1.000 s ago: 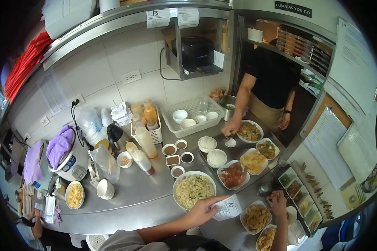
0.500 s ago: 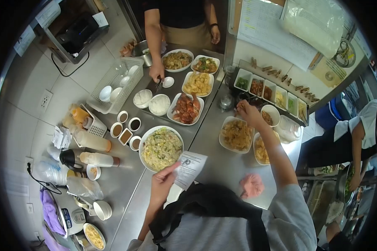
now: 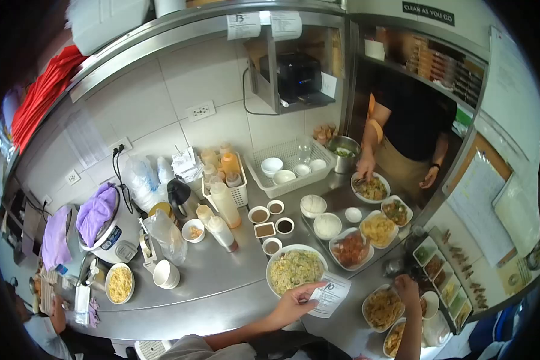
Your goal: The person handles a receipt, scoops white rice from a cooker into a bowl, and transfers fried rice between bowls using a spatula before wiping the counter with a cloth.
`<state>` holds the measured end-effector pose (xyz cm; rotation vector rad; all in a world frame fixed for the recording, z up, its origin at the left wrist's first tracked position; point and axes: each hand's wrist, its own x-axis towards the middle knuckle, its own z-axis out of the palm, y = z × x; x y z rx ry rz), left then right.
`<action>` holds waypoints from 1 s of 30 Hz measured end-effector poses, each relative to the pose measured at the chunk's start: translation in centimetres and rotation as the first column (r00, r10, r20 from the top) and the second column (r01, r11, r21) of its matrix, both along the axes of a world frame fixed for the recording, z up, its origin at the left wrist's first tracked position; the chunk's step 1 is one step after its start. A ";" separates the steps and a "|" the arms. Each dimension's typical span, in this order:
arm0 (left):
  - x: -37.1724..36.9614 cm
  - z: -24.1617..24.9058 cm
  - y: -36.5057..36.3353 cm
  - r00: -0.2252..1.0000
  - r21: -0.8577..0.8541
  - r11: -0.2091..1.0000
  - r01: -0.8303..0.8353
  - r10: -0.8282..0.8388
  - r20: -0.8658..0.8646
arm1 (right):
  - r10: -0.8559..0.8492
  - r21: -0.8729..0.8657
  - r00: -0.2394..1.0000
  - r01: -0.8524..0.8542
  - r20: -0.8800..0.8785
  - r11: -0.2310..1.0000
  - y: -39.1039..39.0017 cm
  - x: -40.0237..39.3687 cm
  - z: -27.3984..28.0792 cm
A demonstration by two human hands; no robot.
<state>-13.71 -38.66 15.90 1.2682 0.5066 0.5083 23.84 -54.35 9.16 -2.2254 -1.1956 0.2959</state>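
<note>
Pinched in my left hand [image 3: 299, 301] is a white paper slip [image 3: 330, 295] marked with a handwritten "10". Beside it sits a large bowl of fried rice [image 3: 296, 270]. My right hand [image 3: 407, 290] is closed, with its fingers turned away, so what it holds is hidden. It hovers near a bowl of browned food [image 3: 383, 307] and a small white cup [image 3: 429, 305]. A tray of garnish containers [image 3: 444, 281] stands to its right. Beyond the counter, another person's hand [image 3: 366, 165] is at a plate of noodles [image 3: 371, 188].
Sauce cups [image 3: 264, 230], squeeze bottles [image 3: 222, 233] and a white basket [image 3: 291, 167] stand mid-counter. Rice bowls [image 3: 327, 226] are beside a red dish [image 3: 351, 248]. A rice cooker [image 3: 115, 243] and yellow food [image 3: 120, 283] are at left. Another person [image 3: 42, 324] is at lower left.
The head view has swung left and up, showing more wall and the rice cooker. The other person's hand has moved from beside the small dish to the noodle plate.
</note>
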 end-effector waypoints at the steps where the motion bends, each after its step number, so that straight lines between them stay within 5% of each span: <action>1: 0.2 -0.3 0.0 1.000 0.049 0.999 -0.008 0.007 0.026 | 0.006 0.018 1.000 -0.005 -0.019 1.000 -0.1 0.4 -0.5; 3: 0.5 -0.9 -0.1 0.998 0.140 0.990 -0.020 0.011 0.066 | 0.010 0.047 0.998 -0.007 -0.067 0.999 -0.3 1.2 -1.5; 6: 0.3 -0.3 -0.5 0.999 0.023 0.999 0.034 -0.035 0.036 | 0.045 0.043 0.998 -0.043 -0.045 0.998 -0.6 1.7 -1.9; 9: 0.1 -1.5 -0.7 0.997 -0.071 0.995 0.076 -0.075 0.019 | -0.172 -0.092 0.979 0.162 -0.114 0.983 -0.7 1.0 -1.4; 12: 0.1 -2.5 -1.0 0.998 -0.062 0.998 0.020 -0.016 0.068 | -0.249 0.173 0.953 0.279 -0.175 0.945 -1.4 -1.8 2.5; 18: -0.3 -2.6 -1.0 0.994 -0.144 0.987 0.068 -0.053 0.099 | -0.169 -0.155 0.980 0.184 0.103 0.971 -7.3 0.4 0.8; 24: 0.2 -2.2 -1.1 0.993 -0.097 0.989 0.115 -0.111 0.049 | -0.136 -0.158 0.991 0.137 0.019 0.978 -9.3 0.4 -1.1; 30: 0.7 -1.7 -1.4 0.990 -0.086 0.990 0.116 -0.108 0.088 | -0.223 -0.415 0.973 0.183 -0.050 0.891 -9.8 1.9 -2.5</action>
